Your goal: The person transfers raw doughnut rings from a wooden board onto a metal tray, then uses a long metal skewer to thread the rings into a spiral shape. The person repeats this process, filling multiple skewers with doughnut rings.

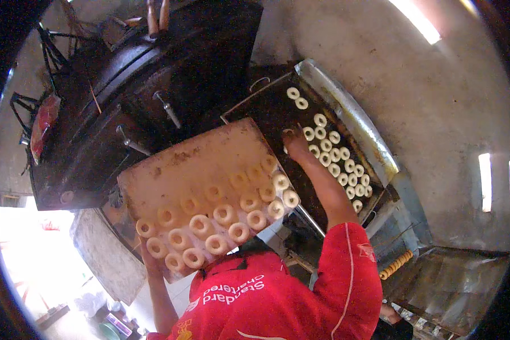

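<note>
A flat wooden board bears rows of pale dough rings along its near half. My left hand holds the board at its lower left edge; its fingers are mostly hidden underneath. To the right lies a wide pan of dark oil, partly covered by the board's corner. Many white dough rings float there, mostly along the right side. My right hand is low over the oil, beside the floating rings. Its fingers are closed, and pale edges of a dough ring show around them.
A metal guard runs along the pan's far right side. Browned rings stand in a row at lower right, near another person's hand. A large dark structure with metal handles fills the upper left, with a red bag beside it.
</note>
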Demonstrator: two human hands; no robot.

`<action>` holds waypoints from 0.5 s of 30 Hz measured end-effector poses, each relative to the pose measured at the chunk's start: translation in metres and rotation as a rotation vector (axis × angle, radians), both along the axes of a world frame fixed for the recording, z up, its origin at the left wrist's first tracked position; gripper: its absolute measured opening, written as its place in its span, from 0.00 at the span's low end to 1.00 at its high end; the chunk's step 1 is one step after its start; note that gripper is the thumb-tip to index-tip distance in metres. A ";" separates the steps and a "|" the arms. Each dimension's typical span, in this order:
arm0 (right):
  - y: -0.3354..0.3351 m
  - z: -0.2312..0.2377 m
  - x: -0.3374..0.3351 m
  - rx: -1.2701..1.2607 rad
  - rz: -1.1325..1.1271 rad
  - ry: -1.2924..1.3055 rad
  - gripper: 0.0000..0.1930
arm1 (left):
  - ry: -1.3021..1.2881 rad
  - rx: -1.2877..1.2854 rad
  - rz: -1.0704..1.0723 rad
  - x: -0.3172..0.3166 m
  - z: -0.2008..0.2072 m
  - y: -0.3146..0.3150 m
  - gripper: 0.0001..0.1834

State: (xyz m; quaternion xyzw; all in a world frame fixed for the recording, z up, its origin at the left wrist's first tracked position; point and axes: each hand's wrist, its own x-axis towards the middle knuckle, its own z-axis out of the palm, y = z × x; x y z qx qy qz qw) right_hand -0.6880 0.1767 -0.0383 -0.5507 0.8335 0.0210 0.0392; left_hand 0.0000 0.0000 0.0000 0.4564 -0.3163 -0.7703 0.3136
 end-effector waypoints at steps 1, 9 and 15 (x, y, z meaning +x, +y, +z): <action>-0.006 0.004 0.011 0.059 -0.041 -0.107 0.31 | -0.035 -0.016 0.015 0.004 0.008 -0.012 0.34; 0.044 0.052 0.069 -0.064 0.087 -0.557 0.31 | -0.020 -0.093 -0.013 -0.044 0.028 0.020 0.32; 0.060 0.033 0.018 -0.020 0.160 -0.007 0.24 | -0.007 0.076 0.053 -0.068 0.065 0.026 0.31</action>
